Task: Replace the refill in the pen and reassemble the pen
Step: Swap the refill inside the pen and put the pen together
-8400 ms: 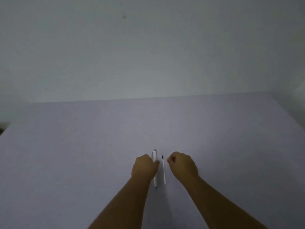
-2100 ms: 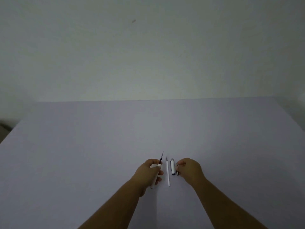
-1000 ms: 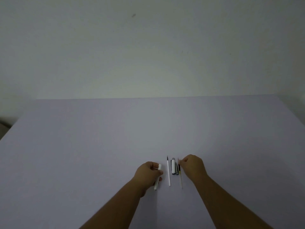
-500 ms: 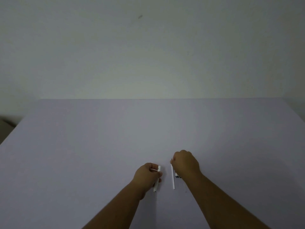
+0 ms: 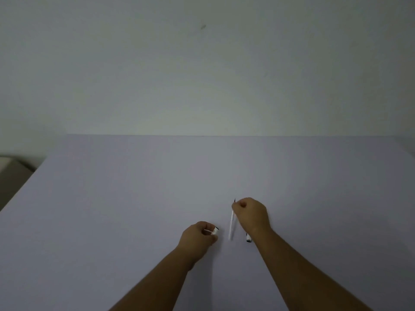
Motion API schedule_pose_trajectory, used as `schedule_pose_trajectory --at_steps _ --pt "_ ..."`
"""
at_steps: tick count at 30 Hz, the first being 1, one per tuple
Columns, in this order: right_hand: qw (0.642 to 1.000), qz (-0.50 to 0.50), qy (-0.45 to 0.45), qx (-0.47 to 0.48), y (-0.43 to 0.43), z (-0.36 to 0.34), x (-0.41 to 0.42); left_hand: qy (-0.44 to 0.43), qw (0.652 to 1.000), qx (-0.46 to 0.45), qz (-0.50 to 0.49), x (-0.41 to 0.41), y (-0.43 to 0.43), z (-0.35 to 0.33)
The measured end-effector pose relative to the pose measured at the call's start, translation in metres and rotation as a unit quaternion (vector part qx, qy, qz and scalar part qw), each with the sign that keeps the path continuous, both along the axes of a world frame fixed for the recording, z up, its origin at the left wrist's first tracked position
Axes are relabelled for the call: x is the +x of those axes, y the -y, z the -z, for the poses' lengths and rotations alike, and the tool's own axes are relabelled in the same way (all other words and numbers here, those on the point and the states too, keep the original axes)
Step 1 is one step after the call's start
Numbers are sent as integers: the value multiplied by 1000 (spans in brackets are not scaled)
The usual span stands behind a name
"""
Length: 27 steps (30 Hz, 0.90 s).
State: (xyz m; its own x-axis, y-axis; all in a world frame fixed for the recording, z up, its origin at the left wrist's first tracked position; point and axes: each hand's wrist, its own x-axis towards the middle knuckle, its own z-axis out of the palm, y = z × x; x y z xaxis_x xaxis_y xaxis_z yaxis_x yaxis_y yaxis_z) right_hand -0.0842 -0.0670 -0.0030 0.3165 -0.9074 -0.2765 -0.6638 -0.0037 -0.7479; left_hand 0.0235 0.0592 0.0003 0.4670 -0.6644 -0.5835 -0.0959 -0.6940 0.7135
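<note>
The table [image 5: 134,198] runs back to the wall [image 5: 202,75]; both hands are over its near middle; the left hand [image 5: 197,240], nearer the viewer, grips the pen barrel [image 5: 215,231]; right of it and farther back, the right hand [image 5: 251,213] pinches the refill [image 5: 231,225]; the pen cap [image 5: 248,238] lies under that wrist.

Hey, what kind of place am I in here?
Probably a plain indoor workspace: a bare pale table pushed against a blank wall, with only pen parts such as a refill out.

A pale lavender table [image 5: 134,198] meets a plain grey-white wall [image 5: 202,75] — dim, even light throughout.
</note>
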Motion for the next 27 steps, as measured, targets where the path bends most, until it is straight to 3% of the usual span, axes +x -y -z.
schedule_pose_trajectory --at_steps 2,5,15,22,27 --pt "994 54 96 20 2 -11 -4 2 1000 -4 6 0 0 -2" --pt "986 78 143 36 2 -21 -9 0 1000 -17 11 -2 3 -7" --pt "985 84 145 42 0 -29 -34 -20 999 -39 11 -17 7 -16" --pt "988 -31 108 105 -7 -29 -45 -1 998 -45 40 -30 17 -20" --pt "986 -37 98 128 -2 -28 -53 -14 998 -28 50 -35 21 -21"
